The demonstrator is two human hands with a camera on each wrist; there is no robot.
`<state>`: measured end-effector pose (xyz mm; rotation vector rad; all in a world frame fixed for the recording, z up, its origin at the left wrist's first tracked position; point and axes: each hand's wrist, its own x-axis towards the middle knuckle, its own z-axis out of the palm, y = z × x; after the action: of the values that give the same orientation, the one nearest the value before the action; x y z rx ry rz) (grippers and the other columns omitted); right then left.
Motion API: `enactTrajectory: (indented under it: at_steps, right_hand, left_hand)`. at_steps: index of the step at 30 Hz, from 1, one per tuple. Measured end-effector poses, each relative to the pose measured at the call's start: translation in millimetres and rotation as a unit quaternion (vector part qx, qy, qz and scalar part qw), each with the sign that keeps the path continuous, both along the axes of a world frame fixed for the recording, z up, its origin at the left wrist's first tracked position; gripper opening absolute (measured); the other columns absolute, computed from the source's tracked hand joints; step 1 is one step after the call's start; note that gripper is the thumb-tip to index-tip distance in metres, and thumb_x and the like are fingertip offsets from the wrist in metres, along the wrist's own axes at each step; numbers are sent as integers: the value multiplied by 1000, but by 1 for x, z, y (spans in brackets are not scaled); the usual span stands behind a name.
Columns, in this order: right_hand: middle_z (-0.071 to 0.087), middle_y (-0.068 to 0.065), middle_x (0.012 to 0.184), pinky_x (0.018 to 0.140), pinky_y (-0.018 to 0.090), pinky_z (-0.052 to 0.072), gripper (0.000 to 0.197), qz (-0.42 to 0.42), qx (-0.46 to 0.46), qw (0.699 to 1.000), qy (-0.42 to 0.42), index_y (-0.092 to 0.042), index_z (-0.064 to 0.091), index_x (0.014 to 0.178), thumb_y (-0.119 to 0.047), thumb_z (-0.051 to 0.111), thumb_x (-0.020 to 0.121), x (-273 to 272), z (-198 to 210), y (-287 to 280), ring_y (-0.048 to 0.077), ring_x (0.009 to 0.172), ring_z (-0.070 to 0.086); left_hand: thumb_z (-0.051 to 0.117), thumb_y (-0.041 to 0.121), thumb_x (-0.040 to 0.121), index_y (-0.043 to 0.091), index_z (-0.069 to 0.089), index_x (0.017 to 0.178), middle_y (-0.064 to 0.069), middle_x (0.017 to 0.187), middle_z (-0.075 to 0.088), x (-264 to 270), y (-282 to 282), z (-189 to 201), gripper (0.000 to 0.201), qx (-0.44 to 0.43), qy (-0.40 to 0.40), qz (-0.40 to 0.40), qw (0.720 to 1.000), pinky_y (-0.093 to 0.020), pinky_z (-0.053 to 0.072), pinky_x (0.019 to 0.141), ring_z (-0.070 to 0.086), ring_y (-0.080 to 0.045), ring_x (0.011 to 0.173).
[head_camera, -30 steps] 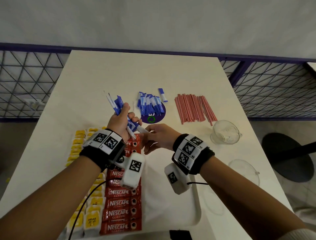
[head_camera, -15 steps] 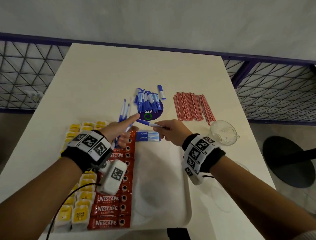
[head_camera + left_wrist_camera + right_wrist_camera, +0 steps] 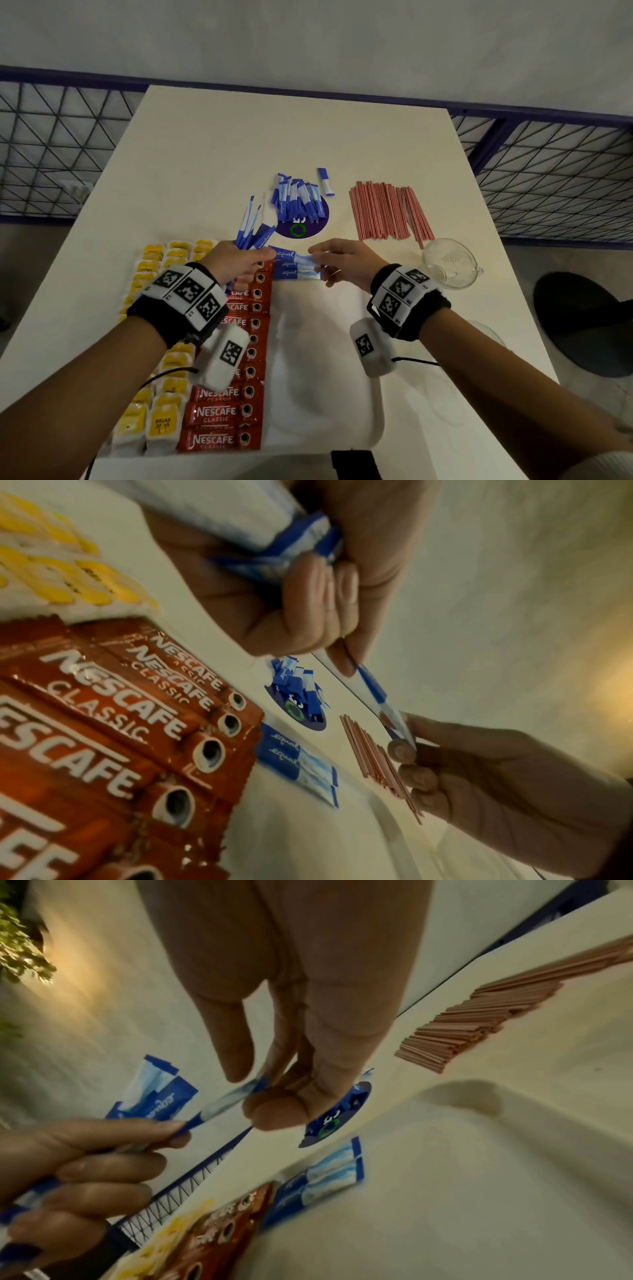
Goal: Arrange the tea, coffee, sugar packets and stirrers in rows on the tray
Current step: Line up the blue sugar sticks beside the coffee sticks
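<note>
Head view, tray (image 3: 342,428) holding tea, coffee, two sugar packets (image 3: 295,269), both hands pinching another sugar packet (image 3: 291,255), left hand (image 3: 236,263) gripping a bundle (image 3: 251,233)

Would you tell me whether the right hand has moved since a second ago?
Yes: the right hand has shifted right, away from the coffee row, along the tray far edge, pinching a sugar packet.

Blue sugar packets (image 3: 295,268) atop tray (image 3: 329,394)

The left hand (image 3: 236,262) covers the top of the coffee packets (image 3: 236,359) near the tray's (image 3: 342,394) far edge. A glass lid (image 3: 479,335) hides behind the right arm.
</note>
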<state>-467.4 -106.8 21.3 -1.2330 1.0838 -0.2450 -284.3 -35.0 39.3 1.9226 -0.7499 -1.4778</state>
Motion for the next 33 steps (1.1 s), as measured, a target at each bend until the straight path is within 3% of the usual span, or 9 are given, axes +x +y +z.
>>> enactTrajectory:
  at_steps: [4,8,13,17,19,21,23,27,33]
  right_hand:
    - [55,10,66,49,18,51,12,13,22,1000,-4,-6,59,78,2,57,87,-4,-5,0,11,48,53]
    - [57,13,64,49,19,53,17,0,58,998,-8,-3,58,78,12,54,85,-11,-12,3,10,42,57]
    - [61,10,58,49,20,55,18,5,57,996,64,-2,59,77,15,55,82,-14,-22,5,10,40,58]
    - [61,3,43,46,21,54,22,-4,50,991,122,-5,57,71,14,57,82,-8,-31,5,9,36,57]
    - [61,6,47,47,20,54,22,2,38,988,152,-8,57,70,11,60,82,-4,-34,4,9,35,56]
    - [60,9,53,47,20,54,20,4,30,984,176,-9,58,70,7,62,81,-1,-35,4,9,34,56]
    - [60,7,48,45,21,54,18,-5,38,982,185,-8,58,70,5,64,81,2,-35,4,10,33,56]
    - [56,3,36,38,22,51,19,-40,68,982,171,-4,55,68,7,62,83,4,-34,4,11,31,55]
    - [55,4,34,41,26,53,20,-57,75,978,185,-2,55,65,6,64,81,7,-32,1,13,30,54]
  left_hand:
    - [65,21,86,15,48,64,9,33,33,1,4,-2,29,7,-24,-27,999,-14,24,32,27,-4,27]
    - [66,27,85,15,49,65,9,36,38,6,6,-7,29,26,-82,-50,995,-14,29,34,32,-3,27]
    - [66,26,85,14,46,65,3,43,38,13,3,-11,31,33,-124,-65,990,-17,29,35,33,-9,32]
    - [66,28,85,16,48,66,-2,54,44,12,1,-13,29,21,-203,-112,973,-22,32,47,40,-15,46]
    - [64,30,85,16,52,70,-1,57,46,10,-1,-14,24,14,-229,-139,963,-23,32,48,42,-14,50]
    - [63,31,86,14,56,81,-1,62,49,9,-3,-15,19,13,-255,-175,951,-22,32,49,45,-15,56]
    - [61,31,87,13,59,91,-5,74,56,6,-6,-16,18,11,-285,-211,935,-22,36,53,53,-21,69]
    - [59,32,88,11,61,108,-12,105,65,-3,-15,-23,29,12,-348,-277,896,-31,44,80,59,-29,97]
    - [59,35,88,11,56,112,-11,112,62,-14,-30,-31,34,26,-400,-371,838,-29,41,77,58,-27,104]
